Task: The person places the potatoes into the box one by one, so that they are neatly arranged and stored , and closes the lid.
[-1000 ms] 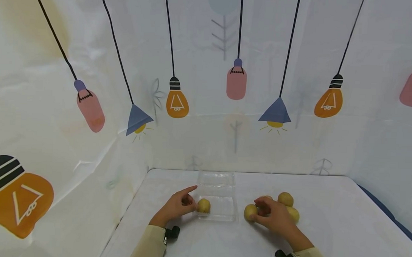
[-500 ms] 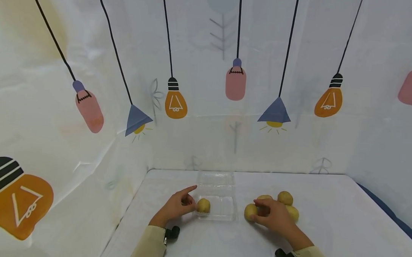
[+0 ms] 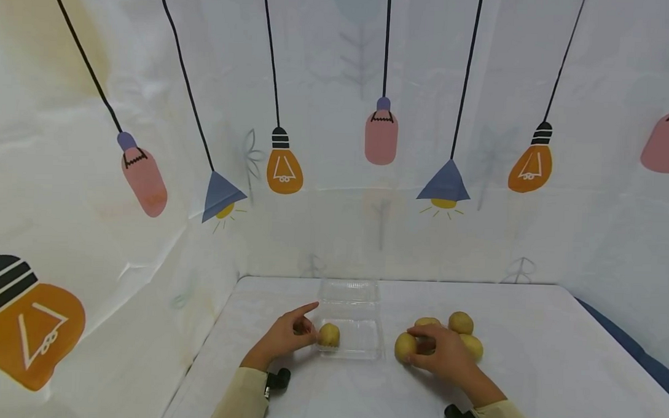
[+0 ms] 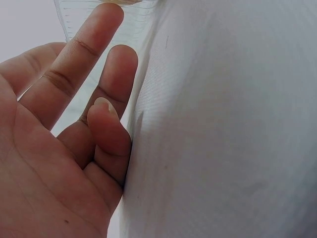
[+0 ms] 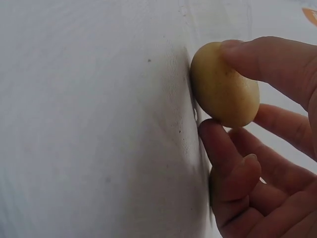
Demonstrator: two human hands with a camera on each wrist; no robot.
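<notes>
A clear plastic clamshell box lies opened out on the white table, its lid folded back toward the wall. One small potato sits in the box's left side. My left hand rests at the box's left edge beside that potato, fingers loosely bent; in the left wrist view a fingertip reaches the ridged plastic. To the right of the box, my right hand holds a yellow-brown potato between thumb and fingers, low at the table surface. The fingers hide part of the potatoes behind.
Other potatoes lie close around my right hand: one behind it, another potato farther back, and a third potato to its right. A white printed sheet hangs behind the table's far edge.
Almost nothing moves. Both hands keep their places at the box and the potato; the whole view shifts very slightly.
</notes>
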